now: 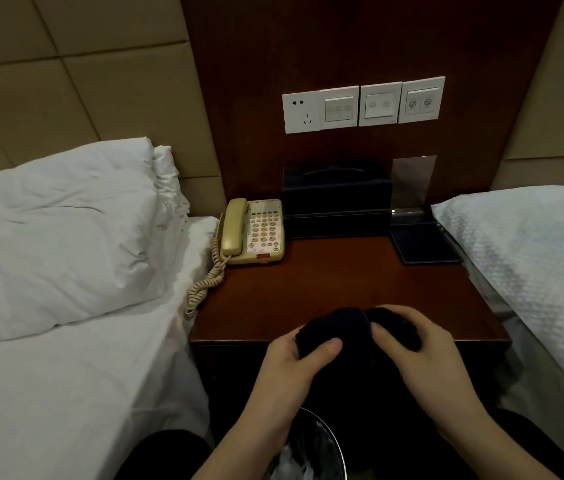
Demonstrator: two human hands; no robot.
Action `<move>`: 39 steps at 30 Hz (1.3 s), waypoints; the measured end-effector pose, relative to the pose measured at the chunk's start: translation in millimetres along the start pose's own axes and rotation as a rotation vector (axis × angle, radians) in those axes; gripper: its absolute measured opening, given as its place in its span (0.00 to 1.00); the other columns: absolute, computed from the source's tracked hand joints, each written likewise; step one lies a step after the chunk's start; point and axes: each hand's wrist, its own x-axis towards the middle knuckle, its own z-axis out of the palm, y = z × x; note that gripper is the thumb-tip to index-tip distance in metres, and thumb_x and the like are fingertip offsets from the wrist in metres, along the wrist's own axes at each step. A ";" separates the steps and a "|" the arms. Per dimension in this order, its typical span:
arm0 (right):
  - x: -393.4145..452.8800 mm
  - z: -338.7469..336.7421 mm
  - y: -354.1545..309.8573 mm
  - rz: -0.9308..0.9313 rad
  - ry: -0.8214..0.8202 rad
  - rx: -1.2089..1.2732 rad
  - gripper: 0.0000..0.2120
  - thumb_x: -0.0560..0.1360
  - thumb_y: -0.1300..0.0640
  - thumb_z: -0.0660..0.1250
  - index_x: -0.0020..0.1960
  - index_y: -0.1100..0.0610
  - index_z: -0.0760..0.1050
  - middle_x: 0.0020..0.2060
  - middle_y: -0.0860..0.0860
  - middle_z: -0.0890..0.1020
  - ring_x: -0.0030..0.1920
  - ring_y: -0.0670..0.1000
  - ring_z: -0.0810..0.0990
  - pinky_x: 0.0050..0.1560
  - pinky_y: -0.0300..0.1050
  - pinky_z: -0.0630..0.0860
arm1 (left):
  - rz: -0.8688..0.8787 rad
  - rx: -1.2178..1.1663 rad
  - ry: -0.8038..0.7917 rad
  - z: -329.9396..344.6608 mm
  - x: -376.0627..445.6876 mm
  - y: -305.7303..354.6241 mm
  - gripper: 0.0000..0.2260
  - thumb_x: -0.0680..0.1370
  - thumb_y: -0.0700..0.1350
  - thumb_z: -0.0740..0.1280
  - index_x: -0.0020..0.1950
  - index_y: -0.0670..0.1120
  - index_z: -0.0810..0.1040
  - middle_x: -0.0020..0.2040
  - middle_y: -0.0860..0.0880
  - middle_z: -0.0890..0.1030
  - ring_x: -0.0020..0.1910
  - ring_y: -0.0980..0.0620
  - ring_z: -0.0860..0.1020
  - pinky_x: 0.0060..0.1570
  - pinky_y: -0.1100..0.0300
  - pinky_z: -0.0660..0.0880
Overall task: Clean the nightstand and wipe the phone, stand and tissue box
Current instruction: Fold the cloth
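Closest to me, a bin point(311, 448) with a crumpled liner sits on the floor between my forearms. Above it, my left hand point(291, 362) and right hand point(422, 344) both grip a dark cloth point(339, 327) at the front edge of the bench point(325, 289); the fingers of each hand are curled around the bunched fabric, thumbs pressed on top. Farther back on the left, the beige phone point(256, 232) lies with its coiled cord point(204, 285) hanging over the side toward the bed point(66, 375). Just beside it, against the wood panel, stands the dark tissue box point(336, 199). At its right stands a clear stand point(413, 181) on a dark base. Wall switches point(363, 105) sit above.
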 end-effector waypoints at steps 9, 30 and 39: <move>-20.5 30.2 4.6 -0.413 -0.328 -0.645 0.36 0.78 0.39 0.59 0.79 0.39 0.42 0.77 0.32 0.39 0.76 0.35 0.37 0.76 0.39 0.44 | -0.060 -0.462 0.237 34.3 -3.8 -4.5 0.11 0.84 0.50 0.63 0.56 0.48 0.83 0.47 0.47 0.89 0.49 0.47 0.86 0.50 0.53 0.78; 37.6 105.0 12.8 0.138 -0.257 0.241 0.34 0.72 0.59 0.76 0.67 0.34 0.64 0.56 0.38 0.75 0.52 0.43 0.80 0.48 0.39 0.80 | 0.181 -0.008 0.431 -75.9 21.7 -14.6 0.28 0.72 0.50 0.76 0.69 0.66 0.73 0.63 0.62 0.79 0.61 0.64 0.78 0.53 0.66 0.78; 107.2 166.0 34.4 0.029 -0.301 -0.195 0.27 0.76 0.57 0.71 0.72 0.44 0.67 0.70 0.44 0.70 0.70 0.46 0.69 0.71 0.52 0.69 | 0.150 0.381 0.416 -154.0 96.6 -14.9 0.26 0.71 0.54 0.71 0.67 0.72 0.72 0.70 0.58 0.79 0.70 0.59 0.76 0.73 0.48 0.71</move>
